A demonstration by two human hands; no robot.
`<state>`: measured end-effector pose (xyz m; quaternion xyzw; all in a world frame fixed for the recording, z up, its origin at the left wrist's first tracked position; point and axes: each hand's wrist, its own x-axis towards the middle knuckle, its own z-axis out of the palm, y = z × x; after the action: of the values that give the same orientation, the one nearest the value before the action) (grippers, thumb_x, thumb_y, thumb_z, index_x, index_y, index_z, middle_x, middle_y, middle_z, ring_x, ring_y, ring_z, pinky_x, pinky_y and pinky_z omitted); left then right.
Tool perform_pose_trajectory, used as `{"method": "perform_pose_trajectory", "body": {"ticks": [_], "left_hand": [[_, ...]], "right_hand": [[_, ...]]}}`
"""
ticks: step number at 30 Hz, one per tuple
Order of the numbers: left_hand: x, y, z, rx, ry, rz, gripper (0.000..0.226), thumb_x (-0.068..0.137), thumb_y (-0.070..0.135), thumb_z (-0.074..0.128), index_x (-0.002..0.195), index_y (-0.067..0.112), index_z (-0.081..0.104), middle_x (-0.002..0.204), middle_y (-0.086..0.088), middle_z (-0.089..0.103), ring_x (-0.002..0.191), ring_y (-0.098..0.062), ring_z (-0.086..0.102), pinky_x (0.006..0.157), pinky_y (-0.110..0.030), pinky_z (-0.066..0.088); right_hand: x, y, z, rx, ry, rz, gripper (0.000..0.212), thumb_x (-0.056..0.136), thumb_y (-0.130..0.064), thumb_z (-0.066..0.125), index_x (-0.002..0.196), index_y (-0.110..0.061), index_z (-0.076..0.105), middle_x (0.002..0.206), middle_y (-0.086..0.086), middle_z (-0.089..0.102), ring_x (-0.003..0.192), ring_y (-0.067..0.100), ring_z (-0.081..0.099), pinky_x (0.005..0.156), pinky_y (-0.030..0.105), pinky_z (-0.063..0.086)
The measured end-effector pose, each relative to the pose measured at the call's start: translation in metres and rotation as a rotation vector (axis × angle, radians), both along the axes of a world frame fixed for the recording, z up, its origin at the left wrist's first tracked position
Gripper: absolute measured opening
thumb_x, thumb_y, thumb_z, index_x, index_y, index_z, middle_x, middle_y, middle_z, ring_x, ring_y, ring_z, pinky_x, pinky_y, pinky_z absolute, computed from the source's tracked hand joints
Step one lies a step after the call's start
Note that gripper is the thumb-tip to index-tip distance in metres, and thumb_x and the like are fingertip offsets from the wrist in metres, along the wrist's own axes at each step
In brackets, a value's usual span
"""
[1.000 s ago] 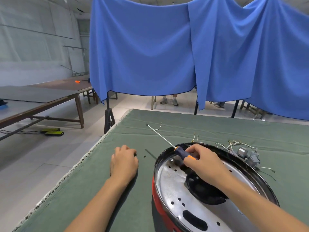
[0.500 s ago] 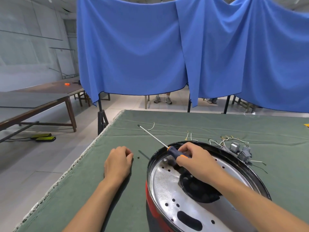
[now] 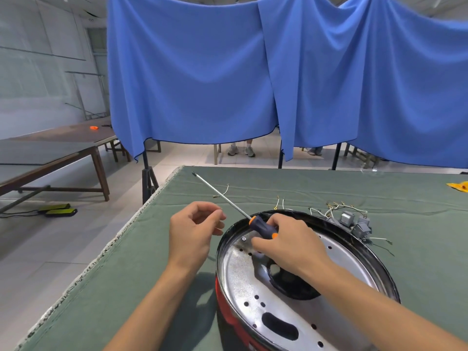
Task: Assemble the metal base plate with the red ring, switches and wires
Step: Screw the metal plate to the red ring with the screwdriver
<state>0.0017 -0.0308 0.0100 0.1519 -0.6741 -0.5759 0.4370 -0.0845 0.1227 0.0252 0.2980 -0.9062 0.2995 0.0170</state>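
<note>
The silver metal base plate [image 3: 240, 277] with its holes sits inside a black rim, and the red ring [image 3: 224, 307] shows along its near left side. One screw [image 3: 244, 238] sits in the plate's far left edge. My right hand [image 3: 291, 244] grips the dark blue and orange handle of a screwdriver [image 3: 262, 225] above that edge; its long shaft points away to the upper left. Left of the rim, my left hand [image 3: 195, 231] is raised off the cloth, thumb and forefinger pinched on what looks like a small screw. Grey switches [image 3: 354, 222] with wires lie behind the rim.
Loose wires [image 3: 279, 203] and a single wire [image 3: 226, 189] lie on the green cloth table [image 3: 126, 287], whose left edge drops to the floor. A yellow item [image 3: 459, 186] lies at the far right. Blue curtains [image 3: 192, 79] hang behind the table.
My left hand has lifted from the cloth, where a small screw lay by its fingers, and now pinches its fingertips together. My right hand with the screwdriver stays at the plate's far left edge.
</note>
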Motion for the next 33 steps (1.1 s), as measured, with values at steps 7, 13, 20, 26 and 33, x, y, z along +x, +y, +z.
{"method": "perform_pose_trajectory", "body": {"ticks": [7, 13, 20, 26, 33], "left_hand": [[0.011, 0.025, 0.018, -0.091, 0.022, -0.102, 0.015, 0.081, 0.003, 0.069, 0.076, 0.017, 0.070, 0.068, -0.002, 0.070, 0.064, -0.011, 0.064, 0.062, -0.025, 0.055], [0.011, 0.034, 0.016, -0.396, -0.073, 0.005, 0.022, 0.082, 0.016, 0.071, 0.074, 0.036, 0.065, 0.077, 0.007, 0.065, 0.073, -0.009, 0.064, 0.069, -0.024, 0.051], [0.009, 0.035, 0.008, -0.496, -0.094, 0.000, 0.011, 0.083, 0.013, 0.071, 0.078, 0.023, 0.070, 0.076, 0.005, 0.067, 0.070, -0.005, 0.060, 0.066, -0.019, 0.047], [0.010, 0.038, 0.006, -0.532, -0.057, -0.015, 0.009, 0.083, 0.008, 0.069, 0.088, 0.015, 0.074, 0.078, 0.004, 0.070, 0.074, -0.011, 0.064, 0.067, -0.029, 0.051], [0.010, 0.044, 0.013, -0.008, 0.001, -0.255, 0.019, 0.087, -0.001, 0.060, 0.081, 0.009, 0.075, 0.068, -0.006, 0.070, 0.062, -0.012, 0.063, 0.054, -0.021, 0.047]], "right_hand": [[0.006, -0.002, 0.005, -0.482, -0.136, 0.233, 0.027, 0.083, -0.024, 0.070, 0.071, -0.007, 0.052, 0.049, 0.000, 0.052, 0.043, 0.015, 0.051, 0.048, 0.028, 0.040], [0.009, 0.002, 0.013, -0.771, -0.575, 0.357, 0.017, 0.079, -0.022, 0.070, 0.065, -0.013, 0.067, 0.042, 0.007, 0.047, 0.035, 0.015, 0.042, 0.040, 0.018, 0.036], [0.009, -0.001, 0.011, -0.754, -0.725, 0.342, 0.025, 0.084, -0.017, 0.067, 0.059, -0.015, 0.068, 0.047, 0.007, 0.051, 0.034, 0.017, 0.044, 0.038, 0.020, 0.037], [0.008, 0.001, 0.016, -0.732, -0.861, 0.356, 0.028, 0.086, -0.018, 0.063, 0.059, -0.011, 0.062, 0.052, 0.011, 0.055, 0.034, 0.018, 0.046, 0.038, 0.021, 0.038], [0.006, 0.001, 0.014, -0.735, -0.811, 0.390, 0.026, 0.085, -0.019, 0.064, 0.059, -0.015, 0.064, 0.052, 0.010, 0.055, 0.036, 0.018, 0.046, 0.039, 0.020, 0.039]]}}
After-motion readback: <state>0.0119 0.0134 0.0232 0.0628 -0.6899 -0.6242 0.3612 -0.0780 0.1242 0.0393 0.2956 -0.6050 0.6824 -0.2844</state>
